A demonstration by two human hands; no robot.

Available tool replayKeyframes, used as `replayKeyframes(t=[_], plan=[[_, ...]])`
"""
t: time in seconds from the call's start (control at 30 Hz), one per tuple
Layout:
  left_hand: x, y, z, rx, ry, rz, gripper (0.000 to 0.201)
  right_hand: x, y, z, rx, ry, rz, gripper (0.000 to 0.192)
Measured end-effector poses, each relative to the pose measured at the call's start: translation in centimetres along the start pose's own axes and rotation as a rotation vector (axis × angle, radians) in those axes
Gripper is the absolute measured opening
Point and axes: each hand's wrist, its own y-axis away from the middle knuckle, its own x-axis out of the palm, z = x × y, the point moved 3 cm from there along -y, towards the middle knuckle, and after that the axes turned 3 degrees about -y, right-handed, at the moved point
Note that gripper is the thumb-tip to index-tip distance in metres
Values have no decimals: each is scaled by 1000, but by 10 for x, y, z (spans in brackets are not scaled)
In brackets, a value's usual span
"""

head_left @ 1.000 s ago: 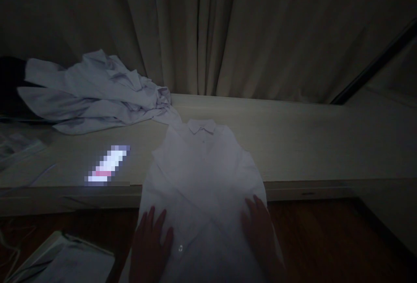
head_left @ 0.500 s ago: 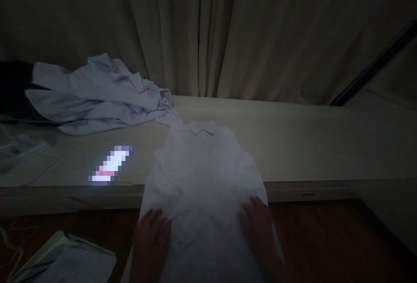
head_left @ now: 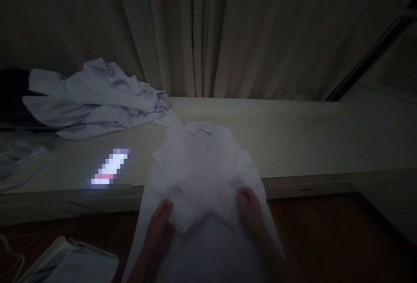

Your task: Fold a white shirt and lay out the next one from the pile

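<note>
A second ago both hands lay flat on the white shirt [head_left: 202, 161], which is spread collar-far across the bench [head_left: 309, 139]. Now the left hand [head_left: 159, 226] and right hand [head_left: 249, 207] pinch its lower fabric, lifted and bunched toward the collar: a fold is under way.

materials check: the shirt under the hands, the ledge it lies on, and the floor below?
Shirt: thin woven cloth, likely cotton or a blend, matte; it creases and folds softly where the left hand and right hand lift it. Ledge: pale, flat, faint grain, probably laminate or painted wood. Floor: reddish-brown boards, seemingly wood or wood-look, slight sheen. Dim light leaves all three uncertain.
</note>
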Motion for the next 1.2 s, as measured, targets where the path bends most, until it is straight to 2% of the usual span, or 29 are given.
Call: replayKeyframes(t=[0.1,0.2,0.27,0.33,0.4,0.47,0.63,0.77,0.97,1.1,1.2], plan=[[6,-4,3,-69,65,36,27,6,-7,-1,129,-153,165,37],[12,-5,12,-197,177,99,27,12,-8,-3,143,-108,249,42],[12,-4,22,-255,221,101,27,15,-5,-4,55,4,237,33],[9,-3,32,-234,218,104,28,18,1,-5,-20,88,223,27],[6,-2,39,-173,206,145,34,21,6,-7,-61,139,192,27],[8,0,42,-196,212,171,35,23,10,-12,-83,161,166,30],[26,1,30,-448,286,104,34,28,12,-25,-146,226,147,37],[30,2,21,-470,299,106,33,32,15,-22,-206,234,196,35],[23,0,33,-341,219,84,34,28,16,-11,-172,189,182,38],[23,0,39,-378,205,64,38,28,15,-17,-160,171,150,41],[26,2,33,-427,252,92,39,27,13,-23,-117,128,77,44]])
